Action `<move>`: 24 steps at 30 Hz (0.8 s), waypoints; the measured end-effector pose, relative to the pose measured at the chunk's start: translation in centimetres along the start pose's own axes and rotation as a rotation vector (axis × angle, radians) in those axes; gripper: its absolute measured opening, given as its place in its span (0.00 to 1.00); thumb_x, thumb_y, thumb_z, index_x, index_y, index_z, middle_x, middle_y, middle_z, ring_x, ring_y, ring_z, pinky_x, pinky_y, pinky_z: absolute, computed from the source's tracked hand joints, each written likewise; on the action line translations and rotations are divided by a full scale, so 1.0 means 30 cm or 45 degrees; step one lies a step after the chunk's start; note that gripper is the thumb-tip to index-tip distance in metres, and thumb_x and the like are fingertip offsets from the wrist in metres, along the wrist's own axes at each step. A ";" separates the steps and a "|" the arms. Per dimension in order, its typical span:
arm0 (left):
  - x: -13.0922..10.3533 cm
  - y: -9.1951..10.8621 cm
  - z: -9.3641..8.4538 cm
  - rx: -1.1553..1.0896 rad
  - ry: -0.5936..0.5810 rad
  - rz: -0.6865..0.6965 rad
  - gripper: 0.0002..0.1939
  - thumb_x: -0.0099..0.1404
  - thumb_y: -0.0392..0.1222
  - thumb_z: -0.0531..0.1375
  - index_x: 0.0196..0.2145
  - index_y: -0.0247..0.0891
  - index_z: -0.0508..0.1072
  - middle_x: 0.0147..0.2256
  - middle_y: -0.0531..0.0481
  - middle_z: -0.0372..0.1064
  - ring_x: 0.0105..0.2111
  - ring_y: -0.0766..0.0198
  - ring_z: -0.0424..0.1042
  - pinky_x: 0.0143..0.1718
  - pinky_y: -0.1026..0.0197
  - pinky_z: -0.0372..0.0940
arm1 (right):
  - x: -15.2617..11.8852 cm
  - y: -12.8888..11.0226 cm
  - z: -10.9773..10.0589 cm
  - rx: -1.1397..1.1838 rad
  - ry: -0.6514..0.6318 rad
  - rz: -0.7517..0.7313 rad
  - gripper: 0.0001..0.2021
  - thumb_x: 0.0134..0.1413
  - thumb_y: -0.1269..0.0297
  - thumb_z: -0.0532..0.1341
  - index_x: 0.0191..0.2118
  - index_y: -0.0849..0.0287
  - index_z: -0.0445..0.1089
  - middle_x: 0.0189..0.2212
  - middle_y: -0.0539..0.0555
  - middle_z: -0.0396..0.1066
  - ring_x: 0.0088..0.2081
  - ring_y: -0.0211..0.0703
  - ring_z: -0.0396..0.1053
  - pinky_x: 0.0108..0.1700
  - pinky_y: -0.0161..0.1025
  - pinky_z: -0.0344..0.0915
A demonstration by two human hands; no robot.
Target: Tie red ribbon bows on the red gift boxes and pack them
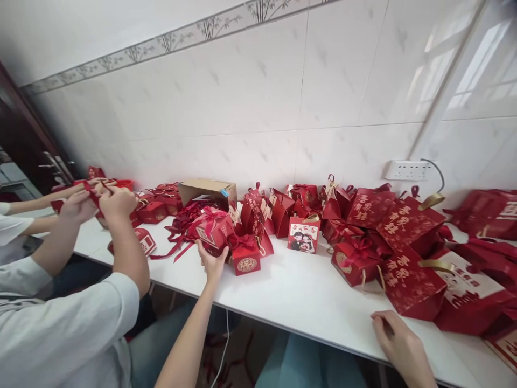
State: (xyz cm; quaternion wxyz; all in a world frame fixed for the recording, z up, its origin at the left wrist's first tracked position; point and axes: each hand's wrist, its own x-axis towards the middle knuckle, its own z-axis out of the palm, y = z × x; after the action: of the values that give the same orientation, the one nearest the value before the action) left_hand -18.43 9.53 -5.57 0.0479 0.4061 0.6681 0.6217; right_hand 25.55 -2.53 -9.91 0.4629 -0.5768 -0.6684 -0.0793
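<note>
Clamped between the thumb and fingers of my left hand (pixel 212 262) is a red cardboard gift box with a satin ribbon bow on its lid (pixel 214 229), raised slightly above the near part of the long white table (pixel 283 293). Just to its right stands a small red cube-shaped box with a round gold emblem (pixel 246 263), also topped by a bow. My right hand (pixel 399 345) lies at the table's front edge with fingers loosely curled; whether its fingertips meet I cannot tell, and no object shows in it. Nearest to it is a large red paper box with gold characters (pixel 414 283), part of a dense group of red packages on the right. Upright at mid-table is a small box printed with a cartoon couple (pixel 302 240). Behind and left of the held box lie a tangle of dark red ribbons (pixel 181 229) and an open brown cardboard carton (pixel 208 188). At far left, a co-worker in a pale shirt (pixel 76 323) grips a red ribbon strip (pixel 93 195) in both hands; further arms reach in beyond. A white multi-outlet socket (pixel 407 171) is fixed to the tiled wall (pixel 258 108).
</note>
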 end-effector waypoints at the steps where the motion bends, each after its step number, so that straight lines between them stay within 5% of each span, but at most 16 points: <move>1: -0.001 0.005 -0.003 0.003 -0.003 -0.010 0.52 0.49 0.50 0.65 0.63 0.38 0.42 0.65 0.33 0.41 0.64 0.47 0.45 0.64 0.45 0.42 | 0.004 -0.011 -0.006 0.018 0.000 0.004 0.10 0.52 0.61 0.52 0.24 0.55 0.65 0.19 0.51 0.70 0.20 0.41 0.70 0.23 0.35 0.64; 11: 0.006 0.085 -0.005 -0.063 -0.059 -0.053 0.56 0.44 0.49 0.66 0.63 0.28 0.42 0.64 0.28 0.38 0.64 0.44 0.42 0.64 0.46 0.39 | 0.009 -0.046 -0.015 -0.035 -0.008 0.058 0.09 0.55 0.69 0.49 0.26 0.56 0.62 0.21 0.51 0.67 0.23 0.38 0.68 0.27 0.33 0.65; 18: 0.016 0.075 0.007 0.038 0.020 -0.064 0.62 0.34 0.59 0.69 0.62 0.38 0.44 0.65 0.37 0.42 0.63 0.42 0.47 0.64 0.38 0.38 | 0.014 -0.049 -0.008 -0.033 0.052 0.018 0.09 0.55 0.72 0.49 0.26 0.57 0.61 0.21 0.50 0.65 0.22 0.36 0.66 0.26 0.32 0.64; 24: 0.034 0.092 -0.023 0.096 -0.037 0.055 0.61 0.36 0.60 0.68 0.61 0.39 0.42 0.66 0.40 0.38 0.64 0.40 0.42 0.64 0.37 0.39 | 0.003 -0.033 -0.013 -0.025 0.042 0.066 0.09 0.55 0.71 0.49 0.27 0.57 0.62 0.22 0.50 0.65 0.22 0.37 0.65 0.27 0.33 0.63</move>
State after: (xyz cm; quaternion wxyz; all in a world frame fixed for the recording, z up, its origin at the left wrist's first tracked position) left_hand -18.18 9.31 -2.57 0.0287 0.4308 0.6812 0.5912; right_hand 24.93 -3.03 -9.20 0.4701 -0.5971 -0.6446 -0.0832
